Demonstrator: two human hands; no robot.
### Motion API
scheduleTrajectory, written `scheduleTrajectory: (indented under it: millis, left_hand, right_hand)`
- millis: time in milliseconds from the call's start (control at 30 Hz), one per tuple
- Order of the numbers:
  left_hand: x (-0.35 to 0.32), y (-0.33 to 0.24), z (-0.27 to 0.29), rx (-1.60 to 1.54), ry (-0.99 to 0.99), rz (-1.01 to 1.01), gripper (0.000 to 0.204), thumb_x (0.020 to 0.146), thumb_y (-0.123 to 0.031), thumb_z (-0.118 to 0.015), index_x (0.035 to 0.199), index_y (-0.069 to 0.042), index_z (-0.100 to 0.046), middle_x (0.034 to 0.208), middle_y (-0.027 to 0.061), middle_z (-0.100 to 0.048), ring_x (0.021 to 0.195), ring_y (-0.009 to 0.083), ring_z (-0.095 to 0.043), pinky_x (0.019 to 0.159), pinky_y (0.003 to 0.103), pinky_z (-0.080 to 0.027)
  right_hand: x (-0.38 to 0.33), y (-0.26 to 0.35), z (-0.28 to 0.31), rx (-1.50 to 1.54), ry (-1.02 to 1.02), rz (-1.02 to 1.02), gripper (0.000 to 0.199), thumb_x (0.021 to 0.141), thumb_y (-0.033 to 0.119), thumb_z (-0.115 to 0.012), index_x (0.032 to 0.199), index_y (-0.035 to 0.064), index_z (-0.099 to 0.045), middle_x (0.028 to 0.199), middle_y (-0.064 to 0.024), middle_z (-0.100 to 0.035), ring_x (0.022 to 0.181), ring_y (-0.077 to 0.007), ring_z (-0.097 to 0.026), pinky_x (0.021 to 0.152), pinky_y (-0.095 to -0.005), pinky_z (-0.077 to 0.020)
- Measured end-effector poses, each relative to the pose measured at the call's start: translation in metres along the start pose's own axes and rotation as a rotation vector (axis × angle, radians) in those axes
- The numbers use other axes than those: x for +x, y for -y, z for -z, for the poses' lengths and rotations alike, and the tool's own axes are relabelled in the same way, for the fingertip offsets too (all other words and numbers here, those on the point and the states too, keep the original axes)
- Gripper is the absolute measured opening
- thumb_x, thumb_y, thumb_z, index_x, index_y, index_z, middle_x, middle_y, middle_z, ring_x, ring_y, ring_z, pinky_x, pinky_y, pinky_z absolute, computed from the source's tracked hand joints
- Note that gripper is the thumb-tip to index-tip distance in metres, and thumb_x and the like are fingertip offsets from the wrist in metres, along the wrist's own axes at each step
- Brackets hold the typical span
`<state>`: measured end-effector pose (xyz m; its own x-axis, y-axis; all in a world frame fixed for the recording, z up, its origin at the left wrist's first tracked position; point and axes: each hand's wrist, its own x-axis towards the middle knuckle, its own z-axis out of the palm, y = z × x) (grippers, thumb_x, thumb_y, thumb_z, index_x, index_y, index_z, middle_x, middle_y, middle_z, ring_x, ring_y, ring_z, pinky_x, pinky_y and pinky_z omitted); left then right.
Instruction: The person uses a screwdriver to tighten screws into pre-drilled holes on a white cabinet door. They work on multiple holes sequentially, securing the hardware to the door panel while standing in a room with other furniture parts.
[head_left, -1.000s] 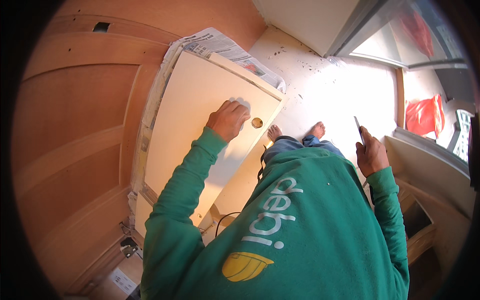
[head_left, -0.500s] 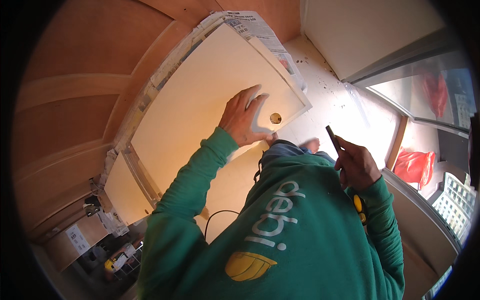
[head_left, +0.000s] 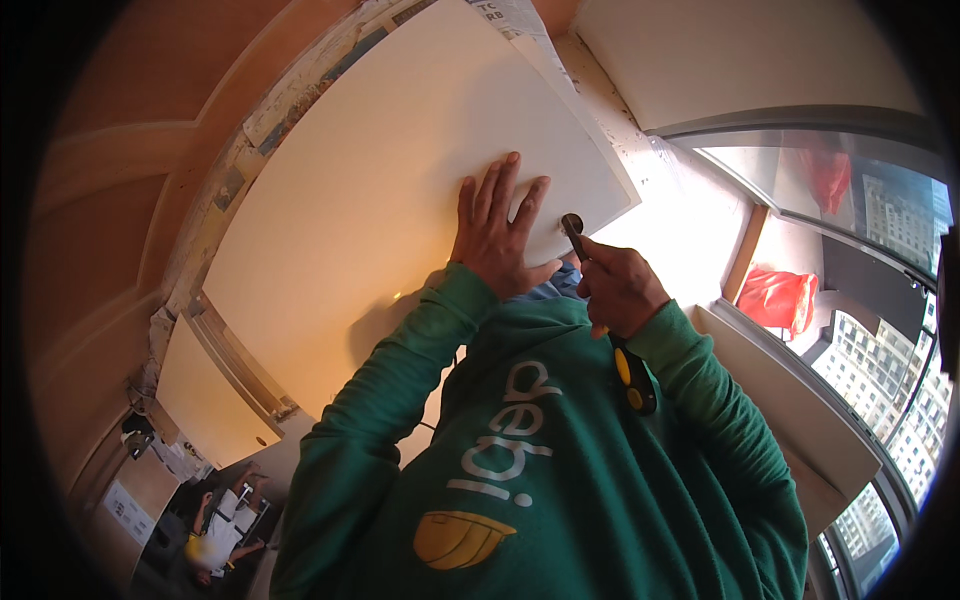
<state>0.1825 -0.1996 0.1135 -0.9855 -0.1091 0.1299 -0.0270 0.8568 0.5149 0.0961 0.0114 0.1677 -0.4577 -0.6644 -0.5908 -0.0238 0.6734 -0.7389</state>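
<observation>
A large cream board (head_left: 350, 200) with a round hole (head_left: 572, 218) near its right corner stretches out in front of me. My left hand (head_left: 497, 225) lies flat on it, fingers spread, a little left of the hole. In my right hand (head_left: 620, 288) is a dark, slim file-like tool (head_left: 574, 238), gripped around its shaft. Its tip is at the hole; how far it reaches in cannot be seen. Below my fist shows a black-and-yellow handle (head_left: 637, 382), apparently the same tool's. My fingers hide the middle part.
Newspaper (head_left: 505, 15) shows beyond the board. Brown wooden panelling (head_left: 110, 90) stands along the left, with a smaller cream panel (head_left: 205, 390) near it. A person (head_left: 215, 535) is at the lower left. Glass windows and a red cloth (head_left: 780, 300) are on the right.
My right hand has brought the tool leftward, from beside the board to the hole. My left hand has flattened onto the board. The view has shifted closer over the board.
</observation>
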Motion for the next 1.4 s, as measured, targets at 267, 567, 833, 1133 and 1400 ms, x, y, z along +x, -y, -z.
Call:
scheduleTrajectory:
  millis: [267,567,833,1133,1400]
  left_hand:
    - [-0.003,0.003,0.0,0.004,0.036,0.034,0.114,0.063,-0.048,-0.096,0.158,-0.014,-0.043,0.171,0.0223,-0.028,0.156,0.0399,-0.031,0.123,0.066,-0.021]
    - [-0.001,0.004,-0.009,0.042,0.007,0.043,0.111,0.063,-0.049,-0.095,0.156,-0.015,-0.045,0.171,0.0155,-0.032,0.156,0.0352,-0.031,0.123,0.067,-0.021]
    - [0.001,0.003,-0.007,0.006,-0.012,0.051,0.111,0.06,-0.044,-0.095,0.155,-0.016,-0.045,0.17,0.0144,-0.035,0.153,0.0354,-0.034,0.12,0.068,-0.024]
    - [0.001,0.001,-0.003,0.023,0.017,0.068,0.109,0.06,-0.043,-0.095,0.154,-0.017,-0.047,0.17,0.0108,-0.035,0.153,0.0323,-0.034,0.121,0.066,-0.021]
    - [0.002,0.0,-0.005,0.025,0.034,0.083,0.114,0.06,-0.048,-0.096,0.156,-0.016,-0.045,0.171,0.0106,-0.032,0.158,0.0305,-0.027,0.122,0.069,-0.018]
  right_hand:
    - [0.008,0.065,0.002,-0.053,0.022,-0.182,0.028,0.102,0.008,-0.047,0.116,-0.003,-0.067,0.076,-0.0081,-0.066,0.057,-0.0176,-0.067,0.048,-0.0328,-0.0562]
    - [0.031,0.013,-0.002,-0.623,-0.188,0.508,0.024,0.093,0.003,-0.051,0.102,-0.0042,-0.072,0.067,-0.0169,-0.065,0.049,-0.0255,-0.064,0.052,-0.0381,-0.0545]
    - [0.007,0.03,0.02,-0.222,-0.083,0.016,0.036,0.096,0.013,-0.056,0.123,-0.0023,-0.073,0.07,-0.0025,-0.061,0.053,-0.0132,-0.059,0.051,-0.0301,-0.0499]
    - [0.027,0.055,0.013,-0.89,0.174,0.287,0.015,0.078,0.015,-0.069,0.083,0.0029,-0.077,0.078,-0.0061,-0.067,0.091,-0.0275,-0.07,0.076,-0.0364,-0.0594]
    - [0.021,0.038,0.027,-0.662,-0.002,0.282,0.014,0.084,0.007,-0.063,0.088,-0.0001,-0.074,0.075,-0.0106,-0.066,0.067,-0.0267,-0.067,0.063,-0.0382,-0.0567]
